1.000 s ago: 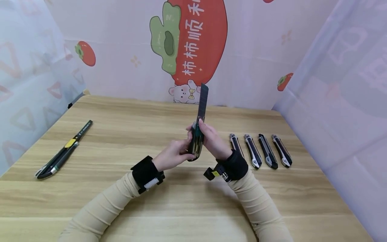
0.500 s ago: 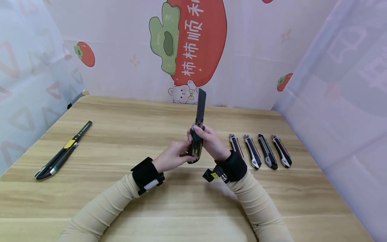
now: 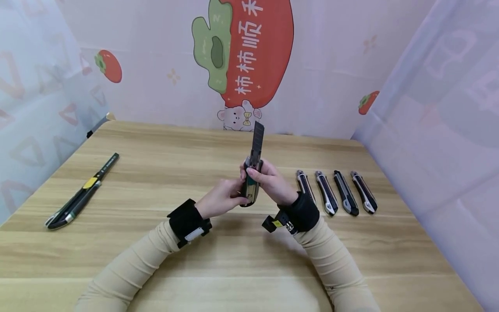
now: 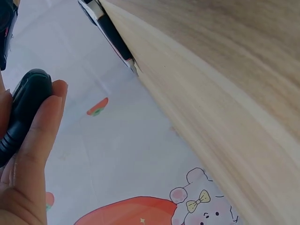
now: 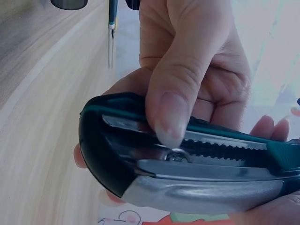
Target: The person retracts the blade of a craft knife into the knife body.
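Note:
Both hands hold a large utility knife (image 3: 251,188) upright above the middle of the table. Its dark segmented blade (image 3: 257,136) points up and away, extended well out of the handle. The left hand (image 3: 224,197) pinches the butt end, its thumb low on the handle. Higher up, the right hand (image 3: 273,182) grips the handle, thumb on its face near the blade. A close look in the right wrist view shows the knife's black, teal and silver handle (image 5: 201,192), with a toothed slot and a thumb beside a small screw. Some fingers are hidden behind the handle.
Several grey-and-black utility knives (image 3: 326,195) lie in a row on the right of the wooden table (image 3: 163,147). At the left lies a longer black knife (image 3: 83,195) with a yellow part. Printed cloth walls (image 3: 323,73) surround the table's back and sides.
The right thumb has moved down the handle toward the butt, and the blade tip has dropped, with less blade sticking out. The left hand keeps its hold; the knives on the table have not moved.

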Demonstrator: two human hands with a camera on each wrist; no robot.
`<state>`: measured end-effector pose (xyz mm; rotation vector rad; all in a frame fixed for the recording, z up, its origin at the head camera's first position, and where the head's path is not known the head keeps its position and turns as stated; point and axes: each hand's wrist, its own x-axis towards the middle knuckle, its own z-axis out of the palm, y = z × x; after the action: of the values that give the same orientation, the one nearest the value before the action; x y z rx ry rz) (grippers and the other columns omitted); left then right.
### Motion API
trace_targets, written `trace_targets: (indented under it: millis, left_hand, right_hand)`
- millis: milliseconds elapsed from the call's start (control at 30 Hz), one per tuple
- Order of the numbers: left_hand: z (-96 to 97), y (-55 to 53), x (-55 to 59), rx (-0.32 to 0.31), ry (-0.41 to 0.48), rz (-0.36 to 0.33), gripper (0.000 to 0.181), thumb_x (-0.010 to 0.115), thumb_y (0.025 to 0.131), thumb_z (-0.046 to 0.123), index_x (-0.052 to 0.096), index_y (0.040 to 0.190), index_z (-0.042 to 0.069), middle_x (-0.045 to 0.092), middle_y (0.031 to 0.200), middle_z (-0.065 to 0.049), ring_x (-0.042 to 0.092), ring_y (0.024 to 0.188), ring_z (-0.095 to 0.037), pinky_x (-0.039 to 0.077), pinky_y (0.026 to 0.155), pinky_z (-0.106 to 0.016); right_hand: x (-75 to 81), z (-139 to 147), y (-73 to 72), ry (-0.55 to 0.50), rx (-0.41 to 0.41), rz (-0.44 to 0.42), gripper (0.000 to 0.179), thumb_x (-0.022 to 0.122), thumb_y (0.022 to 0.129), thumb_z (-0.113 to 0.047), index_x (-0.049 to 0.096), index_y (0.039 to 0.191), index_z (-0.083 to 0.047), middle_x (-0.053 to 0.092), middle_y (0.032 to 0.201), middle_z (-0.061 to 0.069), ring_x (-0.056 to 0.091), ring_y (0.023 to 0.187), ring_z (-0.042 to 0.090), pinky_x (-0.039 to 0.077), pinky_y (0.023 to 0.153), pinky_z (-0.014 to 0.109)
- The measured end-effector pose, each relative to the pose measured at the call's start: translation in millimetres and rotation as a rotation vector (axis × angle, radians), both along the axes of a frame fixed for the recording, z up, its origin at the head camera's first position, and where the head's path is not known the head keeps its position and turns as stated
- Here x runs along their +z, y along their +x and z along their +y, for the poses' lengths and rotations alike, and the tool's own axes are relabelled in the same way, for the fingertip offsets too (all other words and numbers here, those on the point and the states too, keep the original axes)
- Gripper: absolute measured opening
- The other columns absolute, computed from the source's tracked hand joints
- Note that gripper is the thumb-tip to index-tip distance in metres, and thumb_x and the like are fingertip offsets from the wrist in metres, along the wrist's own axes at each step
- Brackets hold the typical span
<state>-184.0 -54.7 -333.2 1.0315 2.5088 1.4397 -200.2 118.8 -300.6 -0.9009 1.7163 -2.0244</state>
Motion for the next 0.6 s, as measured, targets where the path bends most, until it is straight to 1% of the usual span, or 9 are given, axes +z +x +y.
trace_targets:
  millis: [67,167,300,500,600]
  left_hand:
    - [-0.1,-1.5,1.8,0.003,-0.003,-0.004,0.037,0.064,0.085,-0.009,0.057,0.119,-0.021,0.068,0.115,-0.04,0.07,0.1,-0.042,0.062,0.084,-0.052]
    - [0.5,-2.0,2.5,0.003,-0.006,-0.019,0.037,0.063,0.085,-0.009,0.057,0.119,-0.022,0.068,0.115,-0.041,0.07,0.1,-0.043,0.062,0.085,-0.053]
    - [1.2,-2.2,2.6,0.012,-0.005,-0.023,0.035,0.063,0.085,-0.009,0.057,0.117,-0.022,0.068,0.114,-0.041,0.07,0.1,-0.043,0.062,0.085,-0.053]
    - [1.3,-0.7,1.2,0.018,-0.009,-0.035,0.037,0.063,0.084,-0.009,0.057,0.119,-0.021,0.068,0.115,-0.041,0.069,0.101,-0.043,0.062,0.085,-0.053]
    - [1.7,-1.3,1.3,0.012,-0.01,-0.015,0.037,0.064,0.084,-0.01,0.057,0.118,-0.022,0.068,0.113,-0.041,0.07,0.1,-0.043,0.063,0.084,-0.052]
  right_hand:
    - [2.2,0.3,-0.7,0.011,-0.003,0.002,0.02,0.039,0.101,-0.001,0.052,0.103,-0.017,0.06,0.084,-0.014,0.055,0.084,0.006,0.047,0.083,0.016]
    - [2.4,0.6,-1.0,0.034,-0.009,0.005,0.025,0.037,0.099,0.004,0.052,0.103,-0.015,0.06,0.085,-0.014,0.055,0.085,0.006,0.047,0.083,0.016]
    - [0.7,1.3,-1.7,0.041,-0.015,0.012,0.026,0.038,0.097,0.007,0.051,0.104,-0.013,0.06,0.086,-0.014,0.054,0.086,0.006,0.047,0.083,0.015]
    - [-1.9,2.0,-1.9,0.039,0.005,0.007,0.026,0.039,0.095,0.01,0.05,0.108,-0.011,0.061,0.088,-0.015,0.055,0.087,0.005,0.048,0.082,0.014]
    - [-1.0,1.9,-2.1,0.04,0.006,0.008,0.025,0.04,0.095,0.01,0.049,0.109,-0.008,0.061,0.088,-0.014,0.055,0.087,0.005,0.049,0.082,0.014]
